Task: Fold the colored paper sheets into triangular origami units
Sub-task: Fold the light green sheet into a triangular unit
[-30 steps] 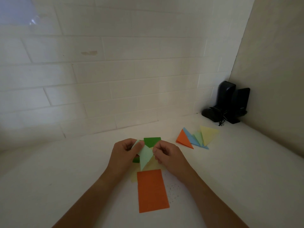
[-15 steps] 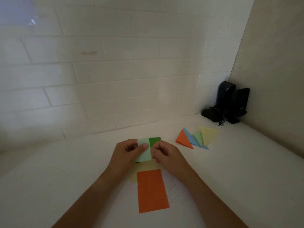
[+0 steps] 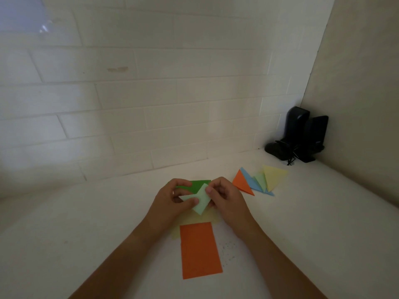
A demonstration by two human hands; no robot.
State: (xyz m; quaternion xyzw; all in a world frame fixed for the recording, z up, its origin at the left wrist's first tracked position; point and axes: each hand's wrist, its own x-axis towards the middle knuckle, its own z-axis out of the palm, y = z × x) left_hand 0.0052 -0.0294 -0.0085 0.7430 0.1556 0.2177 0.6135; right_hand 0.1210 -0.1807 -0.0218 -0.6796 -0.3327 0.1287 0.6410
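A white brick-pattern tiled wall (image 3: 151,100) meets a plain beige side wall (image 3: 362,93) at the far-right corner, above a white table (image 3: 75,234), with dim light and a pale bluish reflection (image 3: 21,16) upper left.

- orange sheet (image 3: 200,250) — matt paper, smooth
- counter (image 3: 86,234) — matt white, smooth
- wall tiles (image 3: 129,104) — glossy white
- speakers (image 3: 302,134), 2 o'clock — black plastic

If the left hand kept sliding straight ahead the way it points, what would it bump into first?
Probably the dark green paper lying just beyond the left hand, which pinches the light green piece. Past that looks like bare counter up to the tiled wall, though depth is hard to judge.
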